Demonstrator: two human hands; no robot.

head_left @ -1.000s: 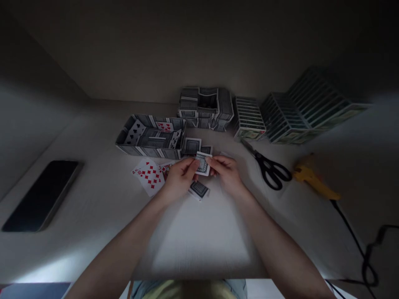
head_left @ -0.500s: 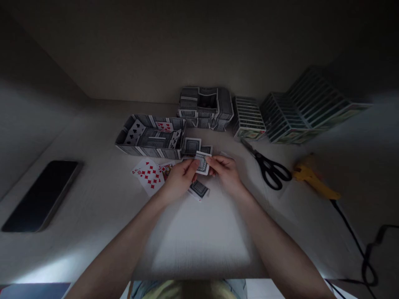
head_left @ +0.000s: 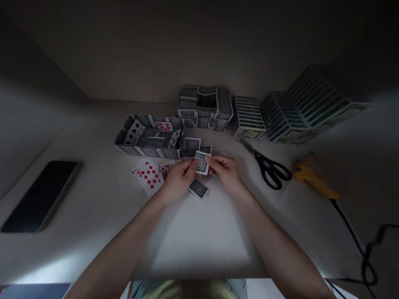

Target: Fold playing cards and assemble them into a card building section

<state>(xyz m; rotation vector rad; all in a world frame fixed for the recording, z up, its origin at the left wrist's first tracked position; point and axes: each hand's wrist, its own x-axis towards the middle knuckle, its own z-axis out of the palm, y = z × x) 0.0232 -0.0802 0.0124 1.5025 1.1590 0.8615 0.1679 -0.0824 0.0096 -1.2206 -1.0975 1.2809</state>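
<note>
Between my two hands is a playing card (head_left: 202, 163), its patterned back facing up. My left hand (head_left: 180, 176) pinches its left edge, and my right hand (head_left: 225, 170) grips its right edge with thumb and fingers. Below it on the table lies a card piece (head_left: 199, 189), back side up. Another face-down card (head_left: 192, 145) lies just beyond my hands. Left of my left hand are face-up red cards, a ten of diamonds (head_left: 150, 175) among them. An open-topped box made of cards (head_left: 149, 152) stands behind these.
At the back stands a second card-built structure (head_left: 204, 118). Slatted card blocks (head_left: 249, 118) and a bigger stepped one (head_left: 299, 120) are to its right. Black-handled scissors (head_left: 271, 170) and a yellow glue gun (head_left: 318, 182) with a black cord lie right. A phone (head_left: 42, 197) rests left.
Almost nothing differs. Both hands keep the same hold on the card, and the things on the table stay in place.
</note>
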